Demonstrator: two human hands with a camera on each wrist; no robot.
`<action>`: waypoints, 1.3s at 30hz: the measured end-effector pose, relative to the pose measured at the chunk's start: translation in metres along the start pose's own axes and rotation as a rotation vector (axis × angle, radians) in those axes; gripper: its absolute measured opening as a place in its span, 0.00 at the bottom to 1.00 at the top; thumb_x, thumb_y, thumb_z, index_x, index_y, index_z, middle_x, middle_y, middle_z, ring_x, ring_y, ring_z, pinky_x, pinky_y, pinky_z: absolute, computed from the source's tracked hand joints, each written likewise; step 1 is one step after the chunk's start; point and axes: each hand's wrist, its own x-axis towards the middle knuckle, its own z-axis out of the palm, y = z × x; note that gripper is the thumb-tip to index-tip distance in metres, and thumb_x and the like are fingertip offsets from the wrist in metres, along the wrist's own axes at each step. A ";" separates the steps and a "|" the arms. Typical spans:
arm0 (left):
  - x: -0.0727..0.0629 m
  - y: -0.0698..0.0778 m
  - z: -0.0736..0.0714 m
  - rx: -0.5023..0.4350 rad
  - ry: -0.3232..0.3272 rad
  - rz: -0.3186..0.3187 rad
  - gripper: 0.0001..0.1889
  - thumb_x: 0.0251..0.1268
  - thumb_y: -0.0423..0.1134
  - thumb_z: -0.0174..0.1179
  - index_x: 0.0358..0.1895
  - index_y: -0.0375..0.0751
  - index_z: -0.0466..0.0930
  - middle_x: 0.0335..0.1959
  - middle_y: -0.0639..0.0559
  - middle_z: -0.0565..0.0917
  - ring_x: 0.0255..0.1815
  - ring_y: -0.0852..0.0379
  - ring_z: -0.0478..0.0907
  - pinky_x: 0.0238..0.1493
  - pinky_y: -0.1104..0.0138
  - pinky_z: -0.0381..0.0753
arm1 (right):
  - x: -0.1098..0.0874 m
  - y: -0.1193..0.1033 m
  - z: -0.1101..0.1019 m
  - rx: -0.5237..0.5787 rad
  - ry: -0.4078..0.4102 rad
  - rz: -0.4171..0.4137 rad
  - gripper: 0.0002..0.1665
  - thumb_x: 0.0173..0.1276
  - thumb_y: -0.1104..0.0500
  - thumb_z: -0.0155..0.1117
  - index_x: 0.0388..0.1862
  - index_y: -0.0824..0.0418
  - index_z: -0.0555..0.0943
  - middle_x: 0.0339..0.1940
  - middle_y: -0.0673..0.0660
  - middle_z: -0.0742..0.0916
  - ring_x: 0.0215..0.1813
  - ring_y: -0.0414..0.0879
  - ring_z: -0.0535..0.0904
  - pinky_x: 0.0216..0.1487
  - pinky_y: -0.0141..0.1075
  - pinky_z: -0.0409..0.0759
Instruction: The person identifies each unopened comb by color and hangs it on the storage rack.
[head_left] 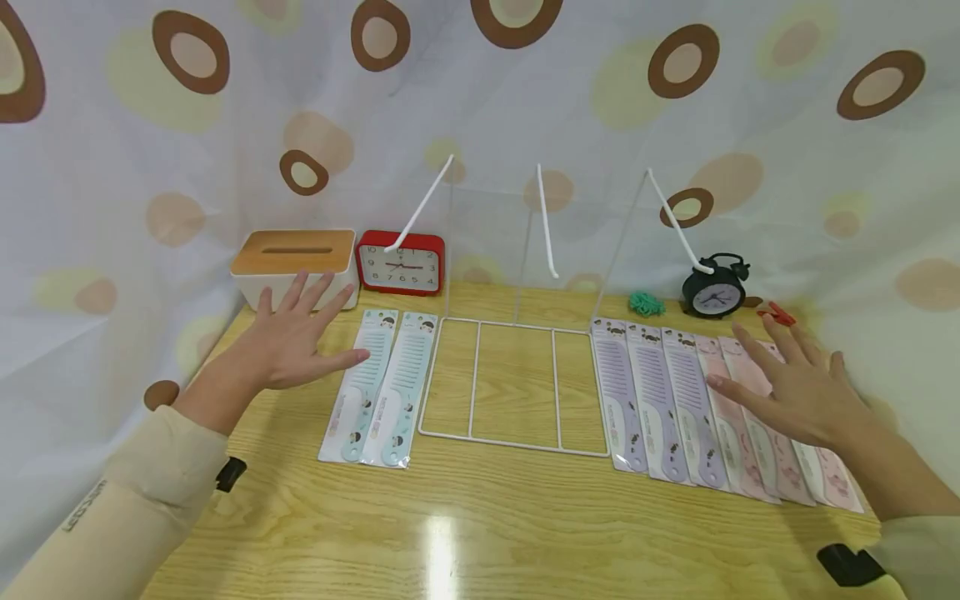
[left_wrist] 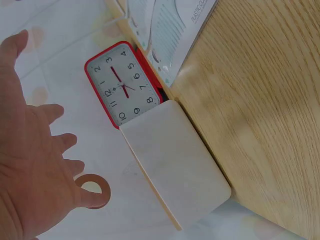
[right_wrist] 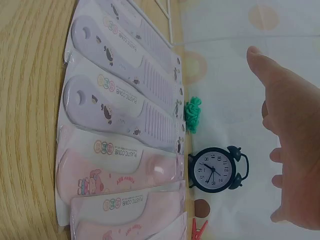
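Note:
My left hand (head_left: 296,342) hovers with spread fingers left of two packaged light-blue combs (head_left: 401,383), holding nothing. Over on the right, my right hand (head_left: 806,387) is also spread and bare, above a row of packaged combs: purple combs (head_left: 660,400) nearer the middle and pink combs (head_left: 738,425) partly hidden behind the hand. Between the two groups stands a white wire rack (head_left: 513,444) with a flat base frame and three prongs slanting forward at the top; nothing hangs on them. The right wrist view shows pink combs (right_wrist: 117,175) in clear sleeves lying side by side.
A white tissue box (head_left: 262,287) with a wooden lid and a red rectangular clock (head_left: 401,265) stand at the back left. At the back right are a green bundle (head_left: 647,304), a black alarm clock (head_left: 714,296) and a red clip (head_left: 778,313). Patterned cloth surrounds the table.

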 end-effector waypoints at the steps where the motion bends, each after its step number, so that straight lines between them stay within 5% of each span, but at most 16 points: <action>1: 0.001 0.001 0.000 0.001 -0.003 0.001 0.51 0.64 0.76 0.44 0.82 0.50 0.43 0.83 0.40 0.42 0.82 0.31 0.35 0.70 0.26 0.36 | 0.000 0.000 0.001 -0.001 0.005 -0.009 0.54 0.72 0.31 0.51 0.84 0.53 0.42 0.80 0.75 0.46 0.76 0.81 0.41 0.61 0.82 0.42; 13: 0.009 -0.007 0.007 -0.124 -0.038 0.001 0.51 0.66 0.73 0.47 0.83 0.49 0.40 0.83 0.39 0.40 0.81 0.31 0.38 0.73 0.31 0.47 | 0.006 -0.018 0.005 0.063 -0.050 -0.031 0.52 0.69 0.31 0.57 0.81 0.58 0.57 0.77 0.75 0.56 0.71 0.81 0.52 0.52 0.77 0.67; 23: 0.030 -0.016 0.023 -0.274 -0.076 -0.037 0.54 0.60 0.73 0.56 0.82 0.52 0.42 0.81 0.37 0.44 0.80 0.31 0.43 0.70 0.33 0.58 | 0.013 -0.042 0.024 0.249 -0.071 -0.044 0.52 0.66 0.34 0.65 0.79 0.60 0.60 0.69 0.74 0.64 0.51 0.64 0.82 0.48 0.56 0.83; 39: 0.073 -0.027 0.040 -0.532 -0.091 -0.023 0.45 0.65 0.57 0.65 0.80 0.43 0.55 0.72 0.36 0.57 0.71 0.37 0.61 0.68 0.42 0.69 | 0.024 -0.084 0.067 0.598 -0.133 -0.134 0.45 0.62 0.42 0.73 0.73 0.60 0.71 0.55 0.60 0.79 0.49 0.47 0.84 0.44 0.31 0.80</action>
